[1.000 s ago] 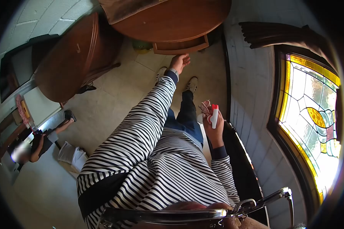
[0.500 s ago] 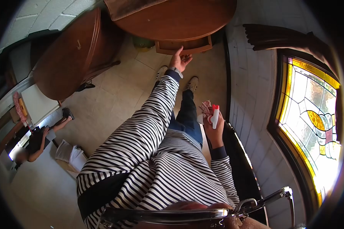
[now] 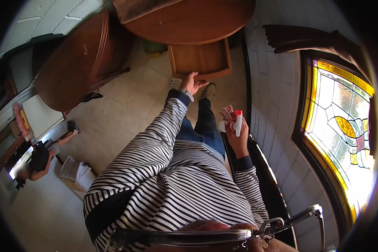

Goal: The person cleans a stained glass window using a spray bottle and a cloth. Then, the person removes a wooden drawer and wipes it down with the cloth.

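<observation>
My left hand (image 3: 190, 86) reaches forward to a wooden drawer (image 3: 200, 59), its thumb over the top of the front panel and its fingers at the outer face. The drawer stands pulled out beneath a round-edged wooden table (image 3: 193, 25), and its inside shows bare wood. At my right side, my right hand (image 3: 238, 140) is closed round a spray bottle with a red and white trigger head (image 3: 239, 122). A crumpled pinkish cloth (image 3: 227, 112) is bunched in the same hand. Most of the bottle's body is hidden.
A second wooden tabletop (image 3: 71, 63) stands tilted in view at the left. A stained-glass window (image 3: 340, 122) and dark curtain (image 3: 315, 38) are on the right wall. Another person (image 3: 40, 159) is at the far left, near a white bag (image 3: 73, 168). A greenish round object (image 3: 154, 49) sits beside the drawer.
My left hand has drawn back toward me, and the drawer has slid much further out from under the table. My right hand, with spray bottle and cloth, has shifted slightly.
</observation>
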`<state>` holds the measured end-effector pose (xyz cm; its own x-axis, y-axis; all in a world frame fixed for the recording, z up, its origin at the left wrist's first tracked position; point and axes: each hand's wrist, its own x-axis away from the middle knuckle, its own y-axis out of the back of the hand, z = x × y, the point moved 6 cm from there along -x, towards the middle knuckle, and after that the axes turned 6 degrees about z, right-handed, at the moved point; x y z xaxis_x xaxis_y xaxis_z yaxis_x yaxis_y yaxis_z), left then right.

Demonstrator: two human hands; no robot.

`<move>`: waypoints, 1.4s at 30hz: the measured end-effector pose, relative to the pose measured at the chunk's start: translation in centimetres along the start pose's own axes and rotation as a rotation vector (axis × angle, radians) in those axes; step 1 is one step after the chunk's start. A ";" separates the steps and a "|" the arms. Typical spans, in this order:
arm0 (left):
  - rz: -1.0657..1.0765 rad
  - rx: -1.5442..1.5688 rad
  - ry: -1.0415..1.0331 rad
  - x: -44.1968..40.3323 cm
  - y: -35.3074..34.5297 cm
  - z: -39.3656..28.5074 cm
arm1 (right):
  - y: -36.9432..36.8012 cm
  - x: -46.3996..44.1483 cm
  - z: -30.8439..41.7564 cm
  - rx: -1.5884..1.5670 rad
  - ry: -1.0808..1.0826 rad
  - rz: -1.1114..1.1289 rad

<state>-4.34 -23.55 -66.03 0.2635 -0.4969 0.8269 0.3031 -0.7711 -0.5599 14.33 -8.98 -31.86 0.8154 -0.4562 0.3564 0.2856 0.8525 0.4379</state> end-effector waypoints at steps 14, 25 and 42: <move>-0.118 0.089 0.287 14.9 5.8 7.6 | 3.4 0.9 -0.6 0.038 -0.007 -0.038; 0.042 -0.149 0.398 23.7 2.7 8.4 | 13.0 4.7 -2.4 0.067 -0.012 -0.369; 0.222 0.005 0.078 8.5 -7.9 -5.3 | 9.1 3.6 0.3 0.010 -0.005 -0.331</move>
<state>-9.36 -23.80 -54.25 0.2523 -0.6833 0.6852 0.2506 -0.6378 -0.7283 19.69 -2.94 -26.40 0.6766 -0.7094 0.1973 0.5297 0.6551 0.5389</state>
